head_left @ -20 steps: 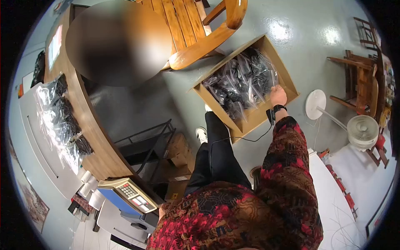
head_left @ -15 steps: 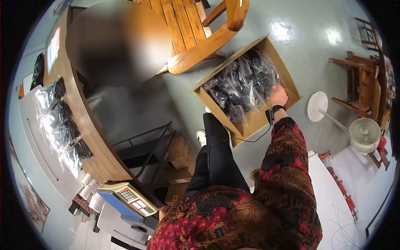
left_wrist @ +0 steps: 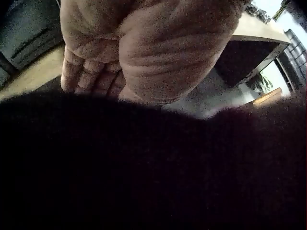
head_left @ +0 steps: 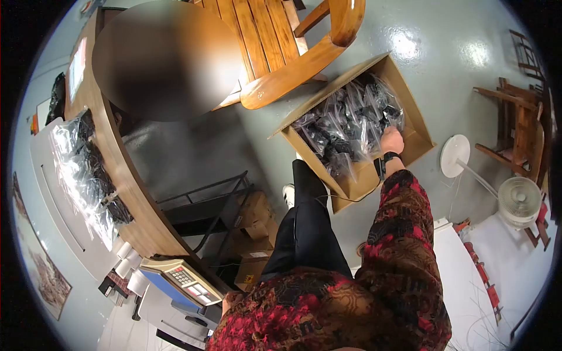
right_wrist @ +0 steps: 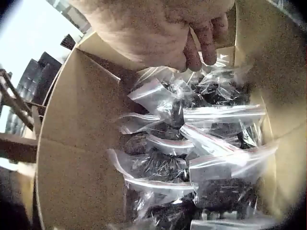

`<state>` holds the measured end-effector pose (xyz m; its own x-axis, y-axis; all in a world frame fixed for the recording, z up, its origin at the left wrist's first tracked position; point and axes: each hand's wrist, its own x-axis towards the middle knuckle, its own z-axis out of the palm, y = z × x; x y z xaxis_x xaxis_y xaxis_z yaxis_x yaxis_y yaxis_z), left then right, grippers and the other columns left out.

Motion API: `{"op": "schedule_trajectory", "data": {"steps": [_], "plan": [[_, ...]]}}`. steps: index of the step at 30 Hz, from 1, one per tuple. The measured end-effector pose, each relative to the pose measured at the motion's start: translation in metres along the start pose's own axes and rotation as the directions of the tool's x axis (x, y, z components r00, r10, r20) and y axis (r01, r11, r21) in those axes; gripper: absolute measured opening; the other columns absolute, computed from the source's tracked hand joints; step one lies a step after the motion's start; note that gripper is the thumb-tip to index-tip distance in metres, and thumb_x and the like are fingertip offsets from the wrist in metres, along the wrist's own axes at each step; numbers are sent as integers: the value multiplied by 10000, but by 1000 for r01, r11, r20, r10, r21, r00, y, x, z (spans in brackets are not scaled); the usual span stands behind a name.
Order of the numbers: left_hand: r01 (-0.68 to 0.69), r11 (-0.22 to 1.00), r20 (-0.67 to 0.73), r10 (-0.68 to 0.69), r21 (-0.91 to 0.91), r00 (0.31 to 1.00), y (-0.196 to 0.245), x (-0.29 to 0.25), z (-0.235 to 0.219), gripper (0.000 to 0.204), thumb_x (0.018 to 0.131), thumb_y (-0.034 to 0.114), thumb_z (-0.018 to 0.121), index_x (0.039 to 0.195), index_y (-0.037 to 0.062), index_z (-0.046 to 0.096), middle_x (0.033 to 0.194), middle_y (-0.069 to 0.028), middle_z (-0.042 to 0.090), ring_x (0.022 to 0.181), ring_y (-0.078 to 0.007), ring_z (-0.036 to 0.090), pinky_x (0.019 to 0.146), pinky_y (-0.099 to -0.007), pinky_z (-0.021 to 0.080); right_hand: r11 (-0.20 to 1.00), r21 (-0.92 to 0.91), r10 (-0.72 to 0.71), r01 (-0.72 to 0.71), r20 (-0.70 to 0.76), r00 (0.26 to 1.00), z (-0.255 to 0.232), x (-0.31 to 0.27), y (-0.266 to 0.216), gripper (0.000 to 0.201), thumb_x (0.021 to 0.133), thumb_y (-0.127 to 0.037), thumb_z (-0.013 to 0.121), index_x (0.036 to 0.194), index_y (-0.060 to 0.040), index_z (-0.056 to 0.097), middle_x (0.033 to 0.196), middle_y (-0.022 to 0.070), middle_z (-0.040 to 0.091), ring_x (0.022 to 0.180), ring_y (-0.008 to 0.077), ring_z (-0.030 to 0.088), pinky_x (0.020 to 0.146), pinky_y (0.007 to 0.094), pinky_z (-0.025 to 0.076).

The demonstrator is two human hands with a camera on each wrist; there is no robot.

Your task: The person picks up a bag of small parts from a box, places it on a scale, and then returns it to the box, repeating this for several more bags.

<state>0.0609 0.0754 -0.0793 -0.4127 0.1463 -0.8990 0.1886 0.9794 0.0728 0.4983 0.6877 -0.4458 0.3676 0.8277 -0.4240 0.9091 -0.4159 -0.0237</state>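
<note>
My right hand [head_left: 391,141] reaches into the near right corner of an open cardboard box [head_left: 418,114]. Its curled fingers grip the top of a clear zip bag [head_left: 393,115] with black contents; the thumb is hidden. In the right wrist view, the fingers [right_wrist: 207,45] point down at the bags, and more clear zip bags [right_wrist: 225,115] lie in rows below them. My left hand [head_left: 229,301] shows only partly beside the keypad display unit [head_left: 187,281]. The left wrist view shows its palm [left_wrist: 153,48] and loosely bent fingers, with nothing visible in them.
A wooden chair [head_left: 287,82] stands beyond the box, and a white standing fan [head_left: 518,202] to its right. On the left, the curved desk [head_left: 137,193] carries a pile of clear bags [head_left: 85,175]. Beneath it are a black metal rack [head_left: 205,202] and cardboard cartons [head_left: 254,219].
The head view has shifted, so the box, chair and fan appear further right and slightly lower. My right hand stays at the same corner of the box, a little lower in the view.
</note>
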Motion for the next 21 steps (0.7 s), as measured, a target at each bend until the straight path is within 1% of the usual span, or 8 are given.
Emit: {"op": "schedule_trajectory", "data": {"steps": [6, 7, 8, 10, 11, 13, 19, 21], "plan": [[16, 998, -73, -21, -63, 997, 77, -2, -6, 311, 840, 225, 679, 1070, 24, 618, 946, -157, 661, 899, -234, 646, 775, -346, 504, 981, 136, -130, 136, -52, 990, -53, -43, 0, 209, 839, -220, 513, 886, -72, 653, 888, 222, 646, 865, 434, 605, 748, 503, 490], [5, 998, -64, -9, -60, 998, 91, -1, -10, 318, 845, 228, 671, 1075, 16, 613, 957, -164, 661, 915, -238, 643, 791, -351, 501, 849, 44, -519, 527, -124, 846, -33, -29, 29, 215, 847, -216, 507, 883, -44, 632, 881, 238, 636, 864, 445, 595, 742, 510, 486], [0, 998, -59, -3, -62, 998, 97, -6, -16, 324, 851, 231, 662, 1081, 9, 608, 968, -170, 660, 931, -242, 641, 807, -355, 498, 926, 197, -328, 322, -4, 945, -72, -53, -1, 223, 864, -218, 502, 871, -26, 615, 878, 241, 632, 866, 445, 594, 740, 515, 481], [-85, 988, -128, 69, -131, 989, 74, -10, -13, 333, 867, 275, 639, 1068, 10, 613, 920, -138, 657, 902, -241, 635, 790, -355, 495, 922, 180, -337, 343, -65, 939, -87, -74, -15, 237, 889, -241, 522, 865, -25, 617, 884, 236, 639, 847, 431, 605, 729, 488, 487], [-169, 968, -202, 130, -187, 971, 56, -4, -4, 343, 877, 315, 626, 1051, 20, 623, 860, -100, 653, 857, -235, 632, 758, -351, 494, 842, 221, -477, 492, -121, 870, -85, -72, -9, 233, 876, -260, 534, 908, -59, 648, 879, 184, 653, 849, 392, 611, 743, 460, 480], [-143, 987, -208, 124, -79, 970, 95, -18, -25, 325, 854, 223, 642, 1069, -18, 606, 1012, -176, 663, 972, -282, 630, 833, -355, 494, 830, 220, -514, 513, -60, 856, -106, -86, -34, 224, 871, -247, 531, 919, -63, 651, 888, 177, 654, 874, 385, 609, 761, 450, 478], [-213, 846, -252, 96, -490, 963, 83, -10, -39, 262, 849, 207, 641, 1012, 5, 603, 853, -108, 642, 807, -201, 610, 732, -328, 499, 735, 203, -649, 647, -68, 758, -182, -159, -154, 238, 851, -279, 572, 918, -77, 678, 882, 202, 659, 865, 400, 621, 756, 449, 487], [-345, 878, -392, 204, -332, 897, 97, -28, -63, 263, 844, 214, 645, 1007, 11, 605, 856, -101, 644, 803, -189, 608, 734, -320, 485, 608, 266, -751, 748, -113, 650, -200, -186, -195, 236, 849, -274, 571, 905, -72, 680, 881, 197, 657, 849, 392, 623, 747, 446, 489]]}}
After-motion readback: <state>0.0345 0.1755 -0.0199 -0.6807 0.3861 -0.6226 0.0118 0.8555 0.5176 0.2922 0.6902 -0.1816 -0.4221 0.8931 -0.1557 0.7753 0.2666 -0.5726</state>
